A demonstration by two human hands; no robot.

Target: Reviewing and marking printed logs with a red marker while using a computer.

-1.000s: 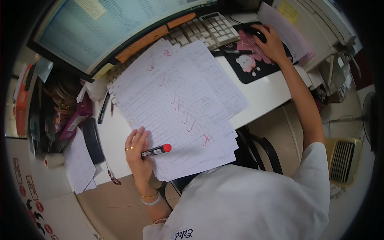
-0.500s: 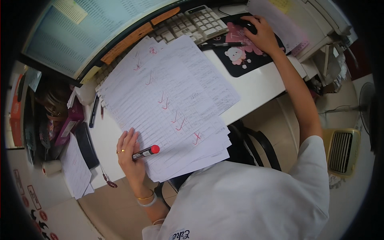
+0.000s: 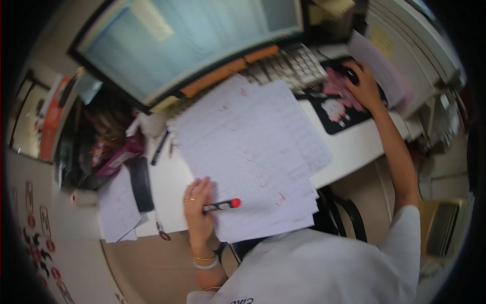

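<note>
My left hand (image 3: 199, 215) is closed around a black marker (image 3: 217, 206) with a red cap and lies at the left edge of a stack of written sheets (image 3: 243, 152). Red ticks and other red marks run down the top sheet. Far right, my right hand (image 3: 367, 91) is curled over a black computer mouse (image 3: 350, 76). Under the mouse is a black mouse pad (image 3: 334, 124) with a pink and white cartoon print. A dark pen (image 3: 321, 95) lies across the pad's left side. The view is somewhat blurred.
Behind the sheets, a lit monitor (image 3: 197, 45) and a pale keyboard (image 3: 298, 66) take up the back of the white desk (image 3: 349, 157). Loose papers (image 3: 117, 205), a dark flat case (image 3: 142, 185) and a purple box (image 3: 121, 154) crowd the left. A printer-like machine (image 3: 405, 50) stands right.
The view has tilted up, so the whole scene sits lower and further right and more of the monitor shows. Both hands keep their hold on the marker and the mouse.
</note>
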